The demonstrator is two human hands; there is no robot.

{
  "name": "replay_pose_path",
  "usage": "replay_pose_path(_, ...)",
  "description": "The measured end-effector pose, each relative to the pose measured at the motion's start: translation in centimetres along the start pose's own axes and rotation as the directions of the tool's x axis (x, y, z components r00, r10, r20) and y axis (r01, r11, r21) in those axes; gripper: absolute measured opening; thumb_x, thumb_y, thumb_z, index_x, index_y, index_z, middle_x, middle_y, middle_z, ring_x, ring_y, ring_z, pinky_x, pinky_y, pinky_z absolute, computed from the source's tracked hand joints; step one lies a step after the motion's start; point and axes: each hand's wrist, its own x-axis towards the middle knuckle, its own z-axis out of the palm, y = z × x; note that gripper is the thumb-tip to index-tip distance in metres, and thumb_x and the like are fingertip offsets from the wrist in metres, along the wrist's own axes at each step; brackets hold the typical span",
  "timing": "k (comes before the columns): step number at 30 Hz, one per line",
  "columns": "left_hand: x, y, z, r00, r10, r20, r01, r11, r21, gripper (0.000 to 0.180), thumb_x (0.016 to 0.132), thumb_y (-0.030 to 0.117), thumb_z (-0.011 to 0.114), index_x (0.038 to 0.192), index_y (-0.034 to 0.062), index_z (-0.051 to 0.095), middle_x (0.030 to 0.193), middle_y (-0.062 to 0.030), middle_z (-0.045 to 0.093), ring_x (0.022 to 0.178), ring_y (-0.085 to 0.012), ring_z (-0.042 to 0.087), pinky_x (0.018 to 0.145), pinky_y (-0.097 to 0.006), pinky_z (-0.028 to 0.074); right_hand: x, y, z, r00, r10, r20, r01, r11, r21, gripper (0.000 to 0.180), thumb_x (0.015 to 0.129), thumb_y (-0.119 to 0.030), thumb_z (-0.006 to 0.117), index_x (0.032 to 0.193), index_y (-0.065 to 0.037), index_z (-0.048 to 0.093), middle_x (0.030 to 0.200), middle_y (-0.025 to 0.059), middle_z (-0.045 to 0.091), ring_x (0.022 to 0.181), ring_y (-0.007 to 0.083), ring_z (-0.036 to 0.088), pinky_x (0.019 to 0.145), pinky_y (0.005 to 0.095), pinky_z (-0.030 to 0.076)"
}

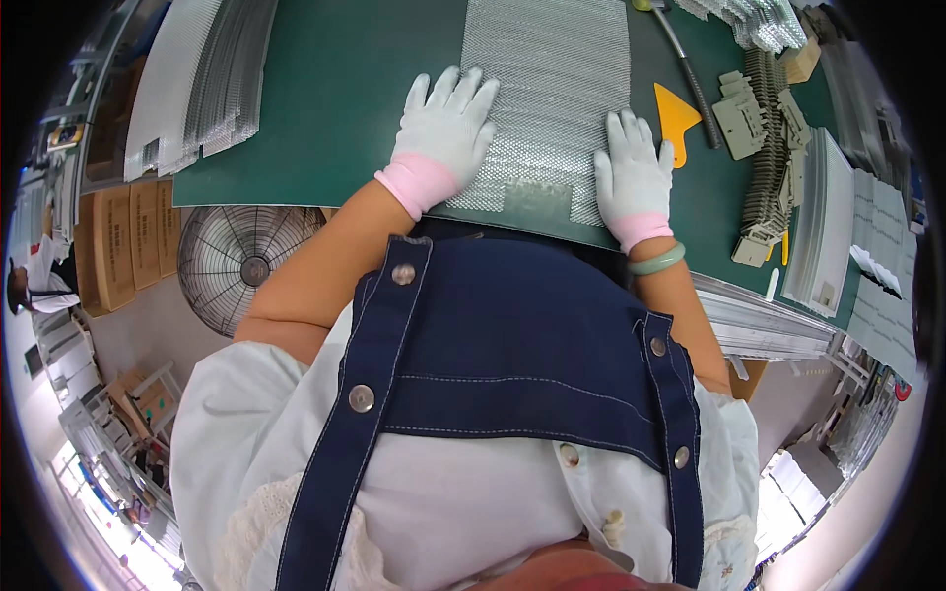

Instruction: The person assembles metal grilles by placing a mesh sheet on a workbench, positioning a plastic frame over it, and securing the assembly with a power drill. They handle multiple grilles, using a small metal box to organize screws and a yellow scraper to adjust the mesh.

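Observation:
A silvery metal mesh sheet point(547, 94) with a fine expanded pattern lies flat on the green table, a rectangular notch in its near edge. On its left edge rests my left hand point(443, 128), in a white glove with a pink cuff, fingers spread. My right hand point(633, 175), gloved the same way, lies along the sheet's right edge with its fingers stretched out. Just right of that hand is a yellow plastic scraper point(676, 123). Neither hand is gripping anything.
A hammer point(690, 74) lies beyond the scraper. Farther right stand grey-beige plastic clips in a row point(764, 148) and stacked sheets point(826, 222). More mesh sheets point(212, 89) are stacked at the far left. Below the table's left edge stand a fan point(253, 268) and cardboard boxes point(113, 246).

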Motion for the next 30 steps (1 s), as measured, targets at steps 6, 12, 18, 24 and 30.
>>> replay_pose_path(6,0.4,-2.2,-2.5,0.982,0.133,0.138,-0.127,0.99,-0.054,0.067,0.093,0.052,0.056,0.146,0.0125,0.046,0.15,-0.012,0.047,0.141,-0.036,0.038,0.12,-0.055,0.018,0.7,-0.6,-2.8,0.995,-0.029,0.1,0.033,0.999,-0.039,0.067,0.093,-0.051,0.055,0.142,-0.005,0.048,0.149,0.0143,0.046,0.141,0.0266,0.039,0.115,0.0572,0.023)
replay_pose_path(12,5.7,-1.8,-7.3,0.88,0.181,0.439,-0.221,0.974,0.042,0.072,0.068,0.062,0.075,0.121,0.013,0.068,0.133,-0.012,0.059,0.13,-0.0344,0.047,0.12,-0.058,0.018,8.4,2.0,-9.7,0.76,-0.174,0.626,0.072,0.98,0.185,0.058,0.095,-0.055,0.05,0.116,-0.003,0.067,0.118,0.0164,0.068,0.111,0.0352,0.063,0.103,0.0475,0.04)
replay_pose_path(18,6.6,-2.0,-6.0,0.842,0.209,0.497,-0.246,0.969,0.01,0.076,0.066,0.064,0.076,0.115,0.0057,0.071,0.14,-0.0173,0.053,0.137,-0.0341,0.041,0.122,-0.052,0.017,23.0,10.5,-14.7,0.984,0.064,0.166,-0.12,0.928,0.353,0.049,0.095,-0.046,0.053,0.113,-0.003,0.07,0.108,0.0191,0.071,0.099,0.0335,0.068,0.088,0.0388,0.052)
replay_pose_path(24,7.3,-1.5,-6.4,0.803,0.199,0.562,-0.271,0.962,0.045,0.079,0.068,0.064,0.076,0.118,0.0028,0.069,0.142,-0.0192,0.052,0.14,-0.0346,0.038,0.123,-0.05,0.016,32.7,16.7,-13.8,0.784,0.617,-0.07,-0.61,0.786,0.099,0.057,0.091,-0.049,0.054,0.121,-0.003,0.068,0.119,0.0262,0.067,0.115,0.0392,0.064,0.099,0.0466,0.049)
replay_pose_path(30,7.1,-1.9,-6.4,0.787,0.206,0.581,-0.268,0.963,0.021,0.081,0.069,0.063,0.076,0.119,0.0008,0.068,0.141,-0.0205,0.052,0.14,-0.0351,0.039,0.123,-0.051,0.014,35.1,17.1,-15.8,0.75,0.659,-0.054,-0.658,0.752,0.037,0.058,0.092,-0.048,0.047,0.117,-0.001,0.07,0.122,0.0251,0.066,0.116,0.0377,0.064,0.1,0.0466,0.049)
